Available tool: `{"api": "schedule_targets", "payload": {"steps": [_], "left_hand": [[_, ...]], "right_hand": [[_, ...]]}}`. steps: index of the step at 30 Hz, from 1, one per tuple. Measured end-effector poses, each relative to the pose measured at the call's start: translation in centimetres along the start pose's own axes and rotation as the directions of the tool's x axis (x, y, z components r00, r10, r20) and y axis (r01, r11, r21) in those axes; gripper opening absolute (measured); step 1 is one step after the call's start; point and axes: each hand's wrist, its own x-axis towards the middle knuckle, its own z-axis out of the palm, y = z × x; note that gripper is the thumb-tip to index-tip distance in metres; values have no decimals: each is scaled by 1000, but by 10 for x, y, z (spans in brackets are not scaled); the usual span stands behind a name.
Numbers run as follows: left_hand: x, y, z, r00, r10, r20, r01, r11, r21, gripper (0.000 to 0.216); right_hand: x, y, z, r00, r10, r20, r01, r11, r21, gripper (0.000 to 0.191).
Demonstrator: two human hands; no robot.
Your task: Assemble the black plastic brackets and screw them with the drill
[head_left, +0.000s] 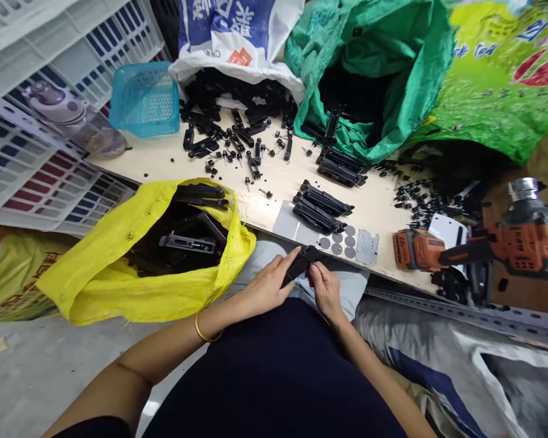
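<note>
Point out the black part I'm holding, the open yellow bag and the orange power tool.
Black part (300, 263), head view: its exposed middle.
Yellow bag (164, 297), head view: its near wall.
Power tool (472, 250), head view: its dark handle.

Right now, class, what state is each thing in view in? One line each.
Black part: held
Left hand: gripping it
Right hand: pinching it
Yellow bag: open, black parts inside
White bag: open, pieces spilling out
Plain green bag: open
Printed green bag: open
Bottle: lid on
Power tool: battery attached
</note>
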Motion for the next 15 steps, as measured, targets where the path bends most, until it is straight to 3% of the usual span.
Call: {"api": "schedule_targets", "payload": {"steps": [2,5,7,9,12,15], "left_hand": [[-3,-3,1,997,66,-29,-64,996,58,77],[-4,-4,-1,984,167,-56,-150,961,231,81],[-3,-2,-6,977,208,-50,-180,926,333,79],[-2,-1,-18,974,227,-16,-205,904,375,79],[-10,-10,-54,988,154,-15,-138,920,366,79],[-36,-39,-106,981,-118,-155,175,883,435,68]], "right_hand": [[-4,-5,2,987,137,88,-154,961,231,40],[-12,-13,4,927,257,274,-367,780,507,37],[-15,-17,6,896,275,348,-434,709,555,39],[-13,-20,9,880,297,370,-462,715,525,40],[-2,-23,11,930,288,229,-357,857,372,41],[12,-26,-2,982,190,-2,-187,967,174,43]]}}
